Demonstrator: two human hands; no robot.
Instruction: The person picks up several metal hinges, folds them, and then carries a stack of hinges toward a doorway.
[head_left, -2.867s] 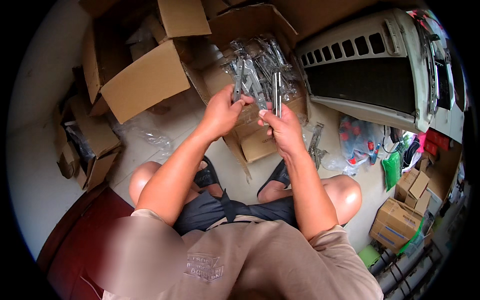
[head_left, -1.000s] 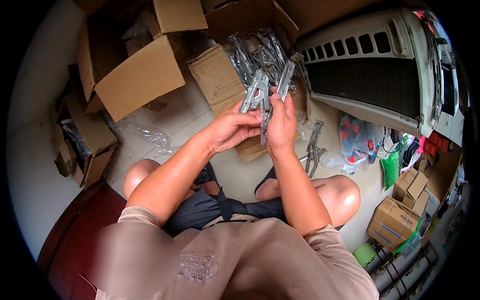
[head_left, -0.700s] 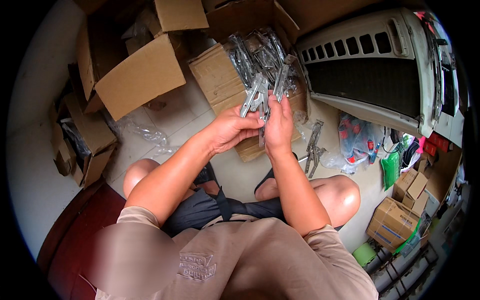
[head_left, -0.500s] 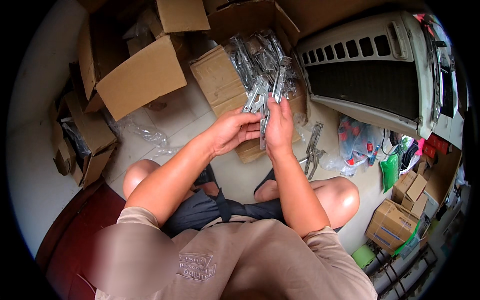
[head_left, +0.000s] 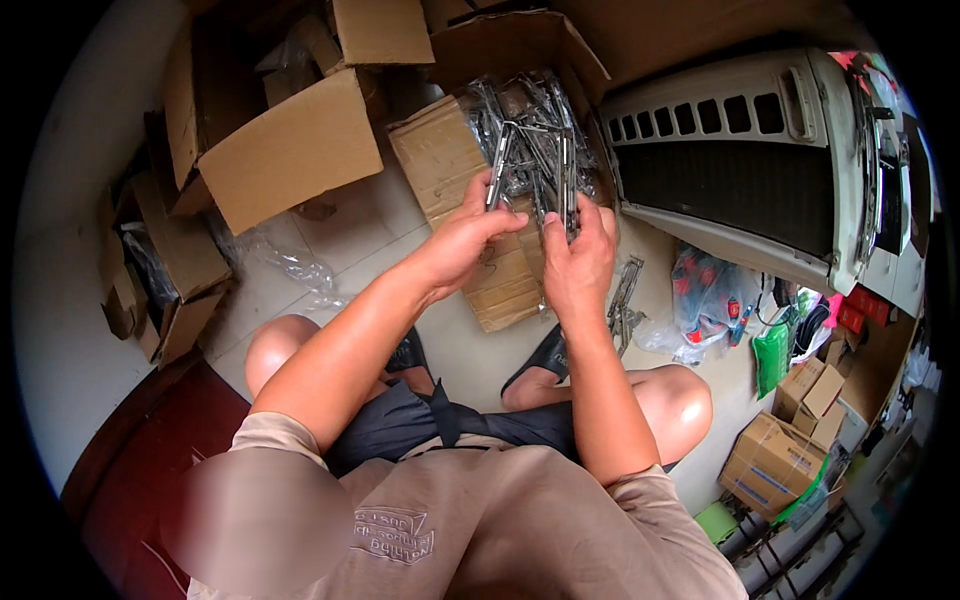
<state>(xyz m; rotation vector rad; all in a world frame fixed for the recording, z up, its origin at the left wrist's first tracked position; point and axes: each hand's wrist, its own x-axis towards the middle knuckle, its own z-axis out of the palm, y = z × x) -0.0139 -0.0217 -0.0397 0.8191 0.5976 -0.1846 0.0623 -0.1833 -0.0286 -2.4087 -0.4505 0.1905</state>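
Between my hands, over the carton, is a jointed metal window hinge (head_left: 498,165) with long narrow arms spread apart. My left hand (head_left: 462,248) pinches its left arm between thumb and fingers. My right hand (head_left: 582,262) is closed around its right arm, thumb on top. Just beyond lies a heap of similar metal hinges (head_left: 543,92), many in clear plastic, in an open cardboard box (head_left: 440,160). To the right of my right hand, more metal hinges (head_left: 626,288) lie on the floor, partly hidden by my forearm.
A large open carton (head_left: 290,150) stands at far left, with a smaller open carton (head_left: 185,250) nearer. A grey slotted appliance (head_left: 725,160) borders the right. Plastic bags (head_left: 705,295), a green packet (head_left: 771,360) and a closed carton (head_left: 770,465) sit at right. Crumpled clear plastic (head_left: 300,268) lies left.
My hands have moved apart, and the hinge's arms have swung from bunched together to spread wide. My right hand has shifted right and slightly nearer.
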